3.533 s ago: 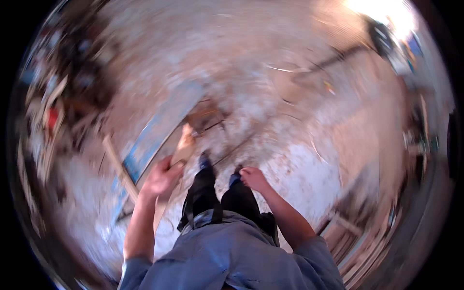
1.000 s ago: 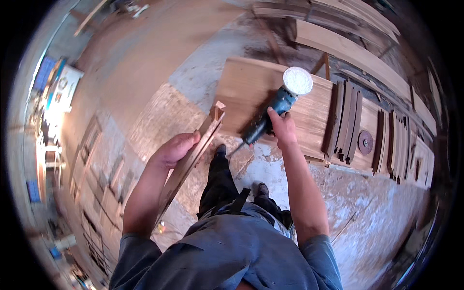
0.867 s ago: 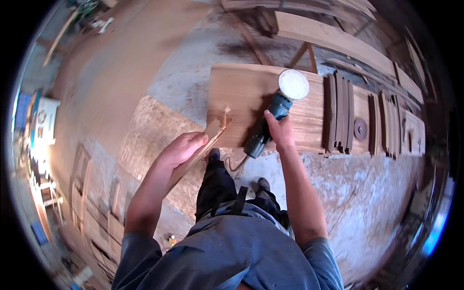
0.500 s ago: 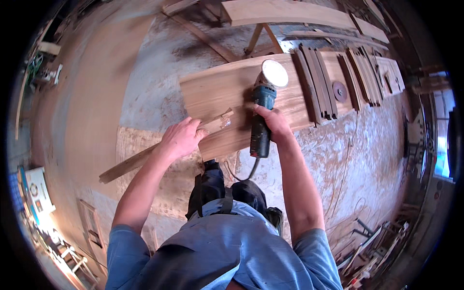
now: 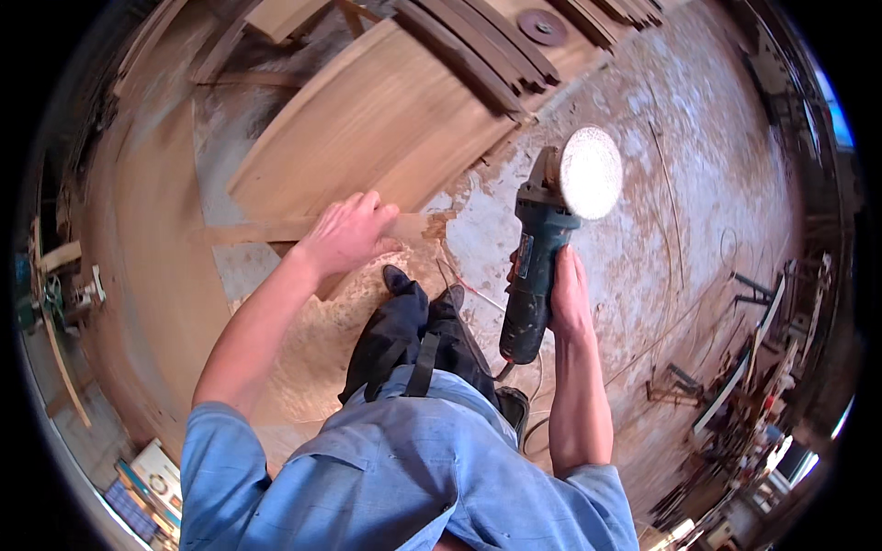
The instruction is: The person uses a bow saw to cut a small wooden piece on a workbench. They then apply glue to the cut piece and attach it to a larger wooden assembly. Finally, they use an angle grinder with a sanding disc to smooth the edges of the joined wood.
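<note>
My right hand [image 5: 571, 296] is closed around the dark body of an angle grinder [image 5: 542, 266], whose round pale disc [image 5: 591, 173] faces up. The tool is held over the floor, to the right of a wide wooden board [image 5: 354, 124]. A narrow wooden strip [image 5: 418, 227] lies across under my left hand [image 5: 347, 234], just off the board's near end. The fingers of that hand are curled around the strip, and its outline is smeared by motion. Splintered wood shows at the strip's right end.
Several dark wooden strips [image 5: 464, 55] lie across the board, with a brown abrasive disc [image 5: 542, 28] among them. A cord runs from the grinder down past my legs. Scrap wood and tools [image 5: 763, 404] are heaped at the right. Large flat sheets [image 5: 152, 266] cover the left side.
My view has turned toward the right. The grinder has come away from over the board, out to the right and nearer me. The strip in my left hand now lies more level.
</note>
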{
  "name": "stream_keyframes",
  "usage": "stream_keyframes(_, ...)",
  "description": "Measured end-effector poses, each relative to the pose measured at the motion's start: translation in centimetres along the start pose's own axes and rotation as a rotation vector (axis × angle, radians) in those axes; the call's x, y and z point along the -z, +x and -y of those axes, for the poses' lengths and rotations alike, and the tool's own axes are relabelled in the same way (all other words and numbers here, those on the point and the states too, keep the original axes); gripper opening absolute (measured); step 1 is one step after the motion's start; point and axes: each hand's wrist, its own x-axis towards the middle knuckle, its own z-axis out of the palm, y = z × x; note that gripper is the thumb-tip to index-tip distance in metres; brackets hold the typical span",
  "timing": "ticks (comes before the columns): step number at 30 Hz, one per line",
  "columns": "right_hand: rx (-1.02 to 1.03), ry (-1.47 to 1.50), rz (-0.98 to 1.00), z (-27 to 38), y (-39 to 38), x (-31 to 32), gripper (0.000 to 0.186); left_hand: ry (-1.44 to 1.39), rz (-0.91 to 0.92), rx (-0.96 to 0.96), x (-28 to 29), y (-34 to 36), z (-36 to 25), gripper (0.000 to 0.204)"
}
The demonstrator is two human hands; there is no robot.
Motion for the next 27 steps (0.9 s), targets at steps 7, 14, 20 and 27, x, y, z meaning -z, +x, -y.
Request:
stream_keyframes(7,0.069,0.212,0.008,-1.5,-3.6,3.5,0.061,0.046,-0.126,-0.125,-1.5,1.8,-1.8,0.052)
stream_keyframes(14,0.272,0.209,-0.185,-3.3,-4.9,1.4,0.056,0.025,-0.328,-0.197,-1.9,1.1,-3.9,0.075)
stream_keyframes(20,0.442,0.354,-0.391,-5.0,-5.1,-3.6,0.054,-0.756,0.163,-0.109,-3.5,-2.2,-15.1,0.082)
stream_keyframes(27,0.268,0.589,-0.071,-7.1,-4.9,-1.8,0.062,-1.095,0.415,-0.048,-4.6,-3.7,-14.1,0.065)
